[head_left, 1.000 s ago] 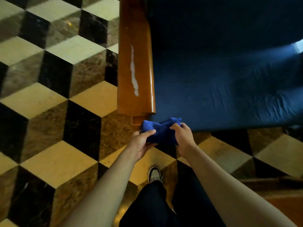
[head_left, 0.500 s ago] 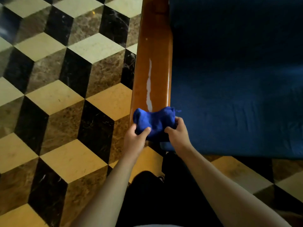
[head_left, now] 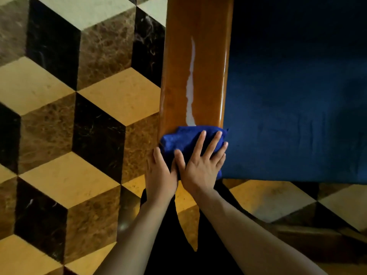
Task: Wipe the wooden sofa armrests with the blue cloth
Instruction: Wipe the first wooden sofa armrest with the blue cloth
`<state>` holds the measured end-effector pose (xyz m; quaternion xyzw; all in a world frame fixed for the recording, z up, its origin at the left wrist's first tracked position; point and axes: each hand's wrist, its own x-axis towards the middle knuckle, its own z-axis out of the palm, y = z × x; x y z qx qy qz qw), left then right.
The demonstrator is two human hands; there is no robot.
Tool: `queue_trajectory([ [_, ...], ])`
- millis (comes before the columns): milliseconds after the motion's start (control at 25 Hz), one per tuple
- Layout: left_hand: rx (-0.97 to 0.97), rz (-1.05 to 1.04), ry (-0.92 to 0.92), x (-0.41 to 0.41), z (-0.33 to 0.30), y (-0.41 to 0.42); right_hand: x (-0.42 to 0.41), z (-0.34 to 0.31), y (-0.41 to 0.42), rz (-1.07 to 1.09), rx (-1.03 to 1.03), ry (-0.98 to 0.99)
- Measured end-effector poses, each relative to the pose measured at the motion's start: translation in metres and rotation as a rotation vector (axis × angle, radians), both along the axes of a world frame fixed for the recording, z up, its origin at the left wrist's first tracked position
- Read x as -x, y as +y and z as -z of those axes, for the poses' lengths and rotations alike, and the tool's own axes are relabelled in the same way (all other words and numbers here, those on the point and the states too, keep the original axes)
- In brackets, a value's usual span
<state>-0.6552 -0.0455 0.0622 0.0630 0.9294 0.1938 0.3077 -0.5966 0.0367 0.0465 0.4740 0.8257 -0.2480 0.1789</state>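
At the bottom of the frame the person's forearms rise from a dark-trousered lap toward the centre. A second ago both hands held the blue cloth (head_left: pixel 186 141) bunched in the air, short of the sofa; half a second ago it reached the near end of the wooden armrest (head_left: pixel 195 62). Now the cloth lies on that near end, draped across its full width at frame centre. The right hand (head_left: pixel 200 165) has let go its pinch and lies flat on the cloth, fingers spread and straight, pressing down. The left hand (head_left: pixel 160 173) rests at the cloth's left edge beside the armrest corner, thumb up against the fabric; whether its other fingers grip the cloth cannot be told.

Judgement: positioning is finished and the wiping stroke is about to start, from the near end.

Beyond the cloth, the pale streak (head_left: pixel 190 84) runs up the armrest top, not yet reached. The blue seat cushion (head_left: pixel 294 100) fills the right; patterned floor tiles (head_left: pixel 79 108) fill the left.
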Motion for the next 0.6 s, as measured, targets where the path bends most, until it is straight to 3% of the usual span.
queue_trajectory([
  [240,-0.192,-0.102,-0.075,0.099,0.019,0.085,0.116,0.020,0.097,0.145,-0.225,0.066],
  [440,-0.359,-0.259,-0.236,0.136,0.020,0.083,0.140,0.017,0.150,0.154,-0.274,0.088],
  [520,-0.322,-0.257,-0.346,0.143,0.022,0.068,0.132,0.014,0.161,0.229,-0.221,0.165],
  [600,-0.186,-0.250,-0.414,0.145,0.024,0.054,0.108,0.011,0.158,0.446,-0.082,0.281],
])
